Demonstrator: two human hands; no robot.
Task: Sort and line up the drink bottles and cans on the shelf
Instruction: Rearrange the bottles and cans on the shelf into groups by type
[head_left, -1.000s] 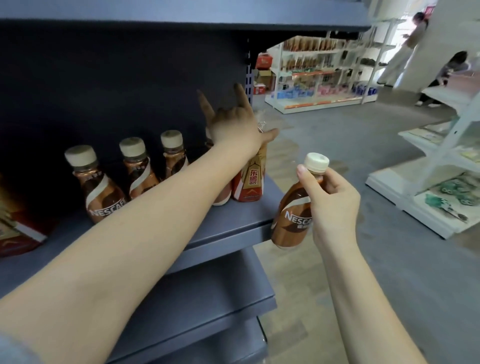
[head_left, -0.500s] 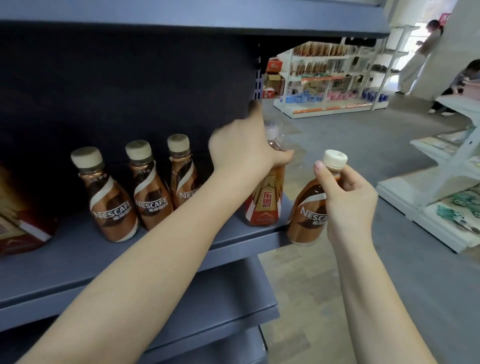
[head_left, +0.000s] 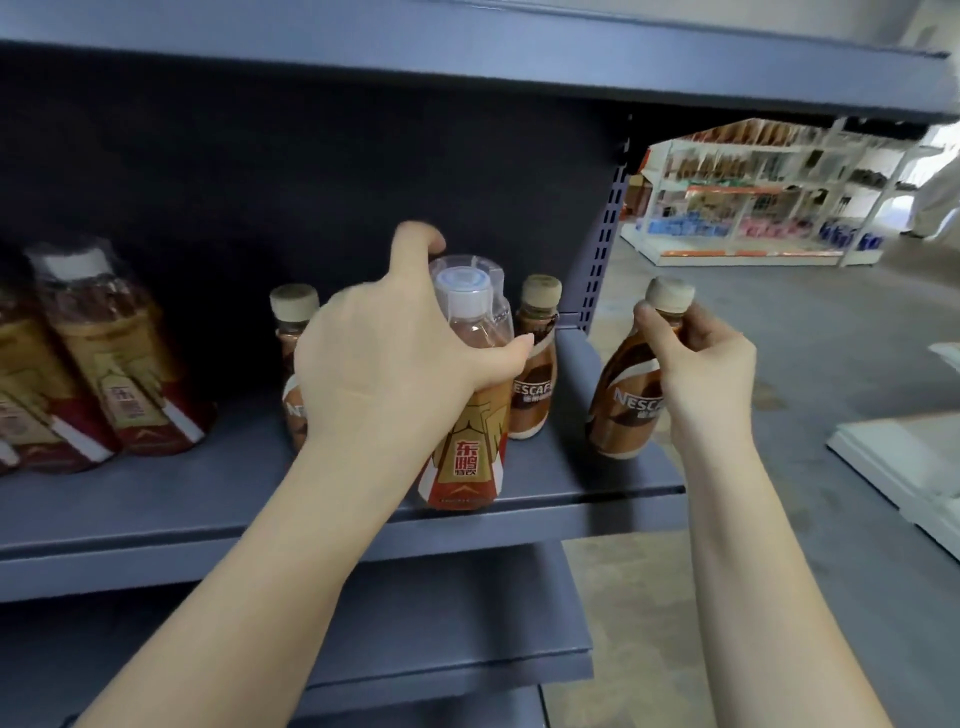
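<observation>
- Far left of my left hand: two red-and-gold energy drink bottles (head_left: 124, 364) on the dark blue shelf (head_left: 208, 499), white caps, leaning in the wide lens, touching each other. A third one is clipped by the frame edge.
- Just behind my left hand: Nescafé coffee bottle (head_left: 294, 332), beige cap, mostly hidden by the hand.
- My left hand (head_left: 395, 364) is wrapped around the neck and shoulder of a red-and-gold energy drink bottle with clear overcap (head_left: 465, 457). Its base is at the shelf's front edge; can't tell if it rests there or is slightly lifted.
- Between my hands: second Nescafé coffee bottle (head_left: 535, 374), upright near the shelf's right end.
- My right hand (head_left: 701, 379) grips a third Nescafé bottle (head_left: 623, 410) by neck and upper body, tilted, held off the shelf's right end.
- Beyond my right hand: white store shelving (head_left: 753, 208), blurred.
</observation>
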